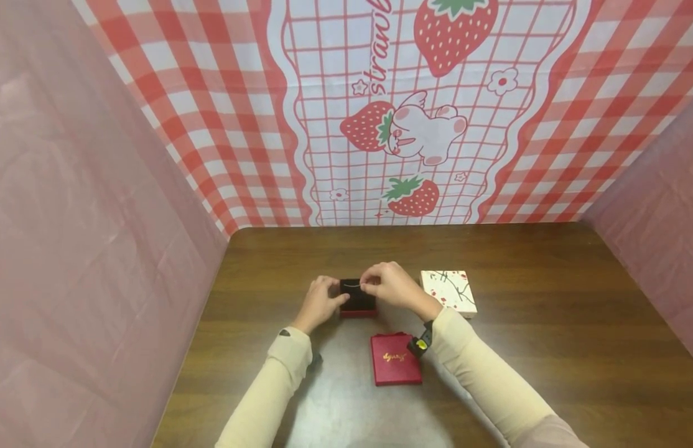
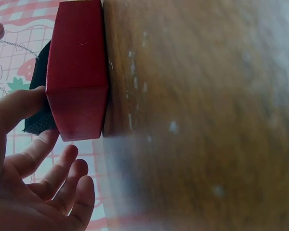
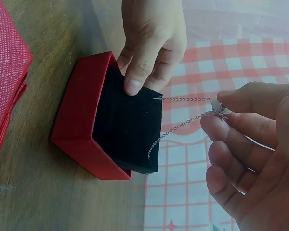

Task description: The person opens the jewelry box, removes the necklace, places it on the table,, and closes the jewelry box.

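A small red jewellery box base point(image 3: 77, 115) stands on the table, with a black padded insert point(image 3: 127, 120) tilted up out of it. My left hand point(image 1: 320, 303) pinches the insert at its left side, thumb on the black face and forefinger behind; the other fingers are loosely curled beside the box. From the insert's top edge, two strands of a fine silver necklace point(image 3: 176, 128) run to my right hand point(image 1: 394, 286). Thumb and forefinger of that hand pinch the necklace at a small shiny part point(image 3: 218, 110), partly hidden by the fingertips.
A red lid point(image 1: 397, 361) with gold lettering lies nearer the body, below the right wrist. Beyond the right forearm is a white box point(image 1: 448, 290) with a branch and red-flower print. A strawberry-print checked cloth point(image 1: 413, 124) hangs behind the wooden table point(image 1: 548, 311).
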### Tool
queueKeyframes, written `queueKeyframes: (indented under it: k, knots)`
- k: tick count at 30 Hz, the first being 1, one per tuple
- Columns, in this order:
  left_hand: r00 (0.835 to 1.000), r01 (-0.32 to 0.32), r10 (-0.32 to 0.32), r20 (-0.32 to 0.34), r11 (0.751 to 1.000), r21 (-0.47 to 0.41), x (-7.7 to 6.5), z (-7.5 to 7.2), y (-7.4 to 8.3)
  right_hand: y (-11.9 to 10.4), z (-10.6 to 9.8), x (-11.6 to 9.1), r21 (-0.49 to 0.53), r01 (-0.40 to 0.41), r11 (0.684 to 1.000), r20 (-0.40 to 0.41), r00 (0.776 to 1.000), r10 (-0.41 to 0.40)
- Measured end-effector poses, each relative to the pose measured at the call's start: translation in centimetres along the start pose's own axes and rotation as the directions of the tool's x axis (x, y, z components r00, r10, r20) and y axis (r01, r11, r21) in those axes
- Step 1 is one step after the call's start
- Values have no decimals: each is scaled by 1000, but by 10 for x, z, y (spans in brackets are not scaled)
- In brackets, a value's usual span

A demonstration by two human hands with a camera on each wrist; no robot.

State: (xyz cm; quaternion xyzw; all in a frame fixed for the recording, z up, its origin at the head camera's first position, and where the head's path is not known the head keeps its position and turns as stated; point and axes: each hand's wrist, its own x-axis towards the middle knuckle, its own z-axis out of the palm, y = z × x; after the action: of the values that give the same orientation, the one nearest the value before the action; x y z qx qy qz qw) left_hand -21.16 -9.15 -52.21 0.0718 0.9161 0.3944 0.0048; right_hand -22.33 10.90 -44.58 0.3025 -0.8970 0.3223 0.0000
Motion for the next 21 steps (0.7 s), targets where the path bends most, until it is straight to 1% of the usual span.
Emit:
queueKeyframes:
  k: [5,7,12,14,17,21]
  knots:
    - [1000,17,-18,-7,1000,-24,0,-1,1,2,0,1,15,-15,1000,10,1000,15]
    - [1000,11,-11,-11,1000,-29,1,-1,1,2,0,1,19,-19,1000,11,1000,19]
    - [1000,-7,6,-10,996,-89,1,-2,1,0,0,1,28,-37,999,13,999,37]
    - [1000,-4,3,-8,994,-110,1,-2,2,0,-1,1,29,-39,999,15,999,39]
    - [1000,-4,3,-10,993,-117,2,-2,1,-1,-1,1,42,-50,998,22,999,49]
    - [1000,10,-11,-4,989,-147,4,-1,0,1,0,1,45,-54,998,25,998,53]
